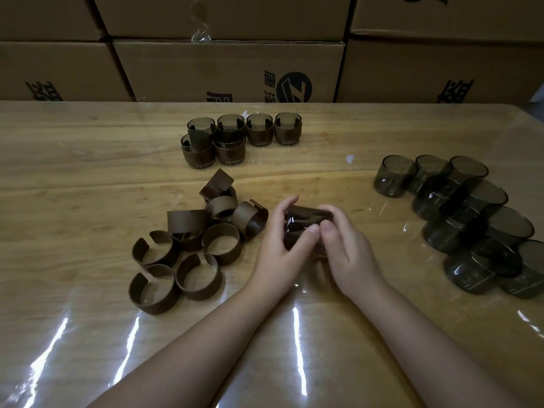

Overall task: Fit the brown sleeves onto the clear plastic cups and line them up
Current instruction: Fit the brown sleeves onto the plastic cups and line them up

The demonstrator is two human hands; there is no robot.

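Both hands meet at the table's middle around one smoky clear cup [297, 228] with a brown sleeve on it, tipped on its side. My left hand [282, 240] grips it from the left and my right hand [344, 245] grips it from the right, thumbs touching in front. A pile of loose brown sleeves [194, 240] lies just left of my hands. Several sleeved cups [244, 136] stand in rows at the back centre. A cluster of bare cups [465, 222] sits at the right.
The wooden table [88, 178] is covered by a shiny clear plastic sheet. Stacked cardboard boxes [229, 69] form a wall along its far edge. Bare table lies between the sleeve pile and the sleeved cups.
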